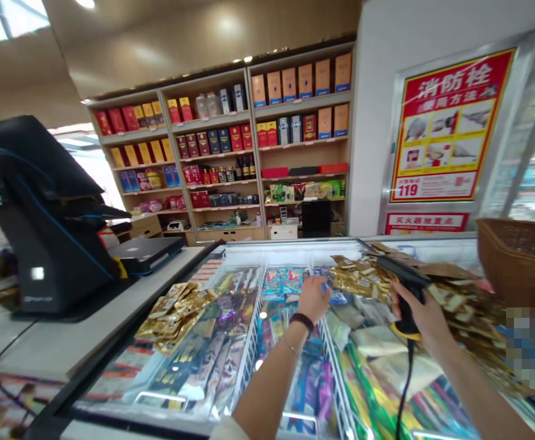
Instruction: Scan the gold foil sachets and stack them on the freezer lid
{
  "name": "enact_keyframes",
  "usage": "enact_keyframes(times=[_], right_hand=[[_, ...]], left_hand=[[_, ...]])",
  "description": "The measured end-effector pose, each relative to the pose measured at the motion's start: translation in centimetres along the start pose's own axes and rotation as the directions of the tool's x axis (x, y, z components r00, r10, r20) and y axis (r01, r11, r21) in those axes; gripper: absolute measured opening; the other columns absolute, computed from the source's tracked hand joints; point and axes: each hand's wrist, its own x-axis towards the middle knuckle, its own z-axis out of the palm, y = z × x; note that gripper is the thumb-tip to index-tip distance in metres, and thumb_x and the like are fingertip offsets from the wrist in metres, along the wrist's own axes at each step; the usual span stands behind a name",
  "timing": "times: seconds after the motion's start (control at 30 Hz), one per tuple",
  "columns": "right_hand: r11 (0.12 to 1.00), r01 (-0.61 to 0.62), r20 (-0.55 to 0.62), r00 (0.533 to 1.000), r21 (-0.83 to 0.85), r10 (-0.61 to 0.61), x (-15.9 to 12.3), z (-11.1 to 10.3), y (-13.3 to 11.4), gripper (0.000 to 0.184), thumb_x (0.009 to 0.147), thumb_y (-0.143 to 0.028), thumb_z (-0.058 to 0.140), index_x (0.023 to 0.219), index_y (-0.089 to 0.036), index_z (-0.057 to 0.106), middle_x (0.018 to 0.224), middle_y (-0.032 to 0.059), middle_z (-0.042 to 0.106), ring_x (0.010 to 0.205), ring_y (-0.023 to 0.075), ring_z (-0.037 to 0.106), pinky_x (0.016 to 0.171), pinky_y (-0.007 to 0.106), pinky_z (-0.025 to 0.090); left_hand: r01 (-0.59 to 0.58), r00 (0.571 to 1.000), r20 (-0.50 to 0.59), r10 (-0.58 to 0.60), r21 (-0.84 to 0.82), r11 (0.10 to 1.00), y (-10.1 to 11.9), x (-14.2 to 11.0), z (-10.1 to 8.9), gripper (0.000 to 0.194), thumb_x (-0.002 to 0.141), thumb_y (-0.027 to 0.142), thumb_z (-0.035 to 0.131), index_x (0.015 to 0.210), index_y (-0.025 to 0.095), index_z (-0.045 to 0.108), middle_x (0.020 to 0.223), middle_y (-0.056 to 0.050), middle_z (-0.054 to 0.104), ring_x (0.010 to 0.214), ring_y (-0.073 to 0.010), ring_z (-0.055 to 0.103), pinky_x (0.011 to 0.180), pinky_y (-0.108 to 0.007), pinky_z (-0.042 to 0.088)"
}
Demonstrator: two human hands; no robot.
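My right hand (416,321) is closed round the grip of a black handheld barcode scanner (407,287), with a yellow band near the butt of the grip. Its black cord (403,391) drops straight down from there. The scanner sits above a heap of gold foil sachets (361,278) at the far end of the chest freezer (290,243), its nose angled up and left.

My left hand (313,299) is open, fingers loosely spread, palm down, right over blue packets (279,282) in the middle compartment. Can't tell if it's touching them. There's a dark beaded bracelet (302,321) on that wrist, with a thin chain below it.

A white wire divider (253,324) runs between the middle compartment and the left one, where another pile of gold sachets (173,318) lies on long printed packets.

On the desk (65,330) to my left is a black POS terminal (42,214). A woven basket (519,260) is at right. Wooden shelves (216,153) of red and gold boxes stand behind, beside a red and yellow fire hydrant poster (450,128).
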Motion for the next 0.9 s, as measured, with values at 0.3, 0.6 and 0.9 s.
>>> enact_keyframes(times=[0.3, 0.6, 0.9], right_hand=[[0.994, -0.109, -0.083, 0.99, 0.016, 0.11, 2.1, -2.0, 2.0, 0.055, 0.056, -0.062, 0.099, 0.077, -0.03, 0.06, 0.061, -0.003, 0.062, 0.045, 0.0169, 0.051, 0.039, 0.034, 0.043], [0.992, -0.127, -0.093, 0.987, 0.015, 0.128, 2.5, -1.6, 2.5, 0.052, 0.058, -0.064, 0.097, 0.075, -0.03, 0.061, 0.061, -0.0024, 0.063, 0.048, 0.0174, 0.051, 0.043, 0.034, 0.042], [0.998, -0.062, -0.14, 0.988, -0.023, 0.058, 1.7, -1.2, 1.8, 0.059, 0.053, -0.072, 0.1, 0.067, -0.029, 0.061, 0.055, -0.0013, 0.061, 0.047, 0.0177, 0.051, 0.041, 0.034, 0.041]], left_hand=[[0.027, 0.987, 0.155, -0.037, 0.066, 0.997, 1.9, 6.7, 9.0, 0.062, 0.092, 0.015, 0.073, 0.154, 0.02, 0.066, 0.164, -0.02, 0.066, 0.163, -0.0364, 0.051, 0.139, -0.055, 0.036], [0.126, 0.992, 0.023, -0.125, -0.07, 0.99, -0.5, 7.1, 8.1, 0.066, 0.076, 0.008, 0.085, 0.139, 0.021, 0.07, 0.148, -0.017, 0.072, 0.145, -0.034, 0.065, 0.13, -0.049, 0.046], [0.359, 0.903, -0.162, -0.397, -0.222, 0.907, -5.2, 3.6, 1.6, 0.046, 0.072, 0.01, 0.095, 0.109, 0.024, 0.07, 0.106, -0.009, 0.083, 0.111, -0.0338, 0.081, 0.106, -0.047, 0.061]])
